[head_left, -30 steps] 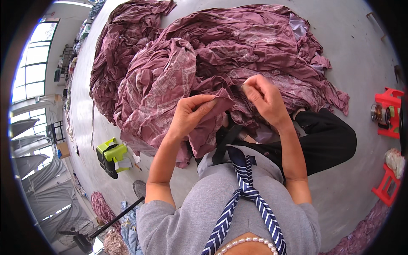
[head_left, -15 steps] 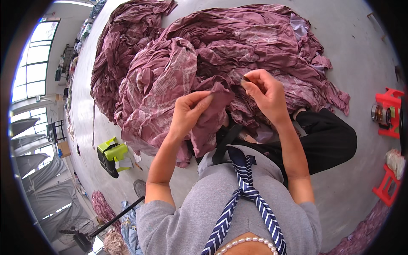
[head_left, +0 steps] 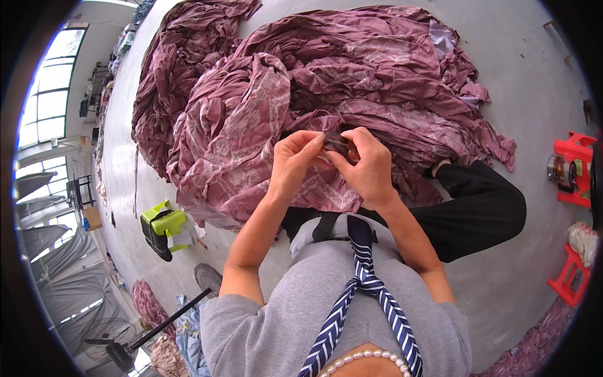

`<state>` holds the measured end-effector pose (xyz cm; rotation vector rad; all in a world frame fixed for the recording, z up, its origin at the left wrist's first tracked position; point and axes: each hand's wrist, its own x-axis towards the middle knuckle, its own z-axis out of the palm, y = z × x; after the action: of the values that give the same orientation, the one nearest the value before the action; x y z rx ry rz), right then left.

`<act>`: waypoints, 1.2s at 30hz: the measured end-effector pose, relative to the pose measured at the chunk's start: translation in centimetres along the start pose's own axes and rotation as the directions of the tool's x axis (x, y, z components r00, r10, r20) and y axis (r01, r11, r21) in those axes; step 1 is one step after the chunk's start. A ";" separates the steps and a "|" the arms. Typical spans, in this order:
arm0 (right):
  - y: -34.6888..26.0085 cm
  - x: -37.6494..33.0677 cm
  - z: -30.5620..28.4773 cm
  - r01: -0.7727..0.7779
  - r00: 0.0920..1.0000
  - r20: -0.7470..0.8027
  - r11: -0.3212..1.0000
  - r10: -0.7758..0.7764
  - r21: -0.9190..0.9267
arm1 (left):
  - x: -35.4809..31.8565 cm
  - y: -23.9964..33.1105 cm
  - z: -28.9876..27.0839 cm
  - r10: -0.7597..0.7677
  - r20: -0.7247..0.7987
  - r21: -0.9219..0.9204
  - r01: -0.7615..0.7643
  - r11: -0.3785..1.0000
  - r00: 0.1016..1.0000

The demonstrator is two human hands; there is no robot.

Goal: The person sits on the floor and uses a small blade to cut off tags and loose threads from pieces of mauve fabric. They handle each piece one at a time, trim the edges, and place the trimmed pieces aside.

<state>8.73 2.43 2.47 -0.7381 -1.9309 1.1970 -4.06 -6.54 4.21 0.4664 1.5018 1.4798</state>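
A large heap of crumpled mauve fabric (head_left: 245, 119) with pale lacy patterning lies before me. Above its near side my hands are close together, their fingertips nearly meeting. My left hand (head_left: 295, 160) is closed in a pinch on part of the mauve fabric, some of which hangs below. My right hand (head_left: 364, 166) is closed too, thumb and forefinger pinched beside a small dark patch; what they hold is too small to make out. The fingers partly hide the spot between them.
A lime-green stool (head_left: 166, 220) with a black item draped on it stands at left. Red stools (head_left: 575, 166) are at right, one bearing a glass jar (head_left: 556, 169). A fan (head_left: 119, 352) and blue fabric (head_left: 190, 327) are lower left. My bent leg (head_left: 477, 201) lies beside the heap.
My right hand has come left and down, and my left hand slightly right, so they now meet. The fabric corner that stood up from my left fingers has dropped from sight.
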 end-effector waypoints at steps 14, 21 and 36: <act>6.5 2.5 -4.3 -0.259 0.913 -0.143 0.814 0.382 0.520 | -6.3 6.4 -15.2 0.959 -0.218 0.973 0.119 0.199 0.183; 9.3 1.3 -4.5 -0.317 0.907 -0.087 0.805 0.411 0.501 | 4.0 0.1 -10.3 0.531 0.117 0.976 0.002 -0.219 0.840; 15.5 2.6 -3.6 -0.351 0.880 -0.148 0.830 0.450 0.434 | -20.9 -5.6 -45.1 0.491 -0.786 0.384 0.919 -0.087 0.375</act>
<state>11.58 12.47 -9.88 -1.0486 -1.2977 1.6077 -28.59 -49.79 -1.59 -0.1258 3.2635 -0.5770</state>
